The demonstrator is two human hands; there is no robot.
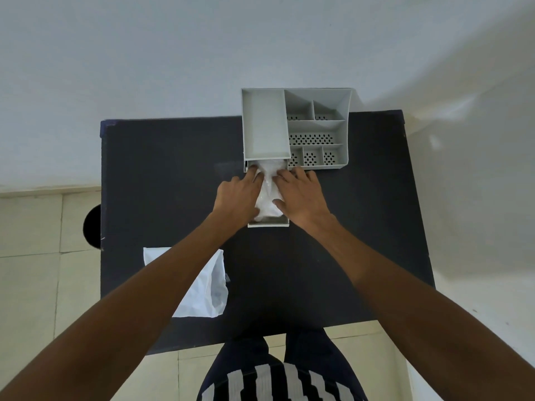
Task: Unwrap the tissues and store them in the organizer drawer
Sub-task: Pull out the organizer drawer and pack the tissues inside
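Observation:
A grey organizer (318, 125) stands at the far middle of the black table (162, 180). Its drawer (268, 224) is pulled out toward me. A stack of white tissues (267, 192) lies inside the drawer. My left hand (238, 195) presses on the stack's left side and my right hand (301, 195) presses on its right side, fingers spread over the tissues. The empty white plastic wrapper (212, 287) lies on the table near the front left, partly hidden by my left forearm.
The organizer's top has one long tray (265, 125) and several smaller perforated compartments (314, 138). A pale wall rises behind the table. Tiled floor shows at the left and front, with a dark round object (92, 227) at the table's left edge.

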